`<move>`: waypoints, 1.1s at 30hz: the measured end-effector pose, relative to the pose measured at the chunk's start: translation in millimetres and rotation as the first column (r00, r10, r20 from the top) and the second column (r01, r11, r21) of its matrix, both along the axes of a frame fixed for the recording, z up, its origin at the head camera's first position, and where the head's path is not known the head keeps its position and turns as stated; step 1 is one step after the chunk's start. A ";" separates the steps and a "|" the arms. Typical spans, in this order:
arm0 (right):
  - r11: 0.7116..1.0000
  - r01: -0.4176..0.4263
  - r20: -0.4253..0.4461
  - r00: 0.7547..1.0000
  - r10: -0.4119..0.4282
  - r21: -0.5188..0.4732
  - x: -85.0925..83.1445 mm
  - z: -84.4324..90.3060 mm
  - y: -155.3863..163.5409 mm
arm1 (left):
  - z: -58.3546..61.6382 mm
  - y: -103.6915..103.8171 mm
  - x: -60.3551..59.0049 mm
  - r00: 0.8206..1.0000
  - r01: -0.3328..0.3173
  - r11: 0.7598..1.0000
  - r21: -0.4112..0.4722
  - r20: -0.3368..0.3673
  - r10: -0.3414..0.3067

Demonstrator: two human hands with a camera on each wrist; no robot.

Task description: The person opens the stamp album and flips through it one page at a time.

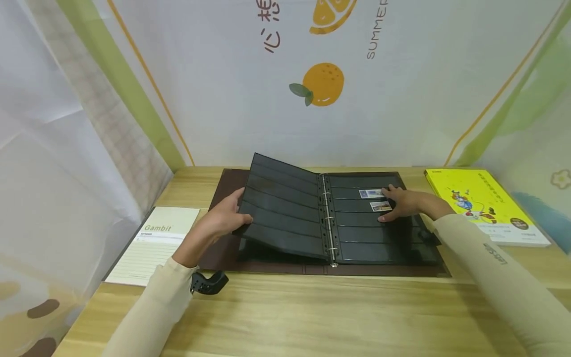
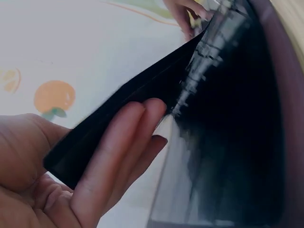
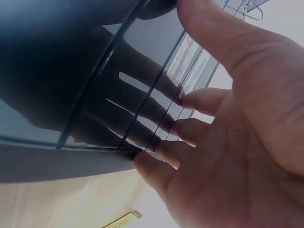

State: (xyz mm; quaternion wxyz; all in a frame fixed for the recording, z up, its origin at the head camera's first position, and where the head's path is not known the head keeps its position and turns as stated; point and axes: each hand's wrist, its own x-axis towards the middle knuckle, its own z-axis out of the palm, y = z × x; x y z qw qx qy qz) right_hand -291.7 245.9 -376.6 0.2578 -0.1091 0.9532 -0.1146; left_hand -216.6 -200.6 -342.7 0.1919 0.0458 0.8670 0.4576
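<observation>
Pale grainy wooden table [image 1: 312, 317], left hand [image 1: 220, 220] pinching glossy black page [image 1: 281, 213], right hand [image 1: 403, 203] flat.

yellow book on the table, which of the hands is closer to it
Right. The right hand rests flat on the binder's right page, a short way left of the yellow book. The left hand holds the lifted black page across the binder.

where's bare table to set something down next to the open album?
Widest bare strip: near edge of the table, in front of the album. A narrower gap lies between album and yellow book. The left is crowded: notepad, left hand lifting a page.
</observation>
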 end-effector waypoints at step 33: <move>0.999 0.003 -0.028 1.000 -0.004 -0.053 3.3 -4.5 4.1 | -44.2 19.5 6.9 0.964 -0.101 0.666 -0.739 -0.238 -0.118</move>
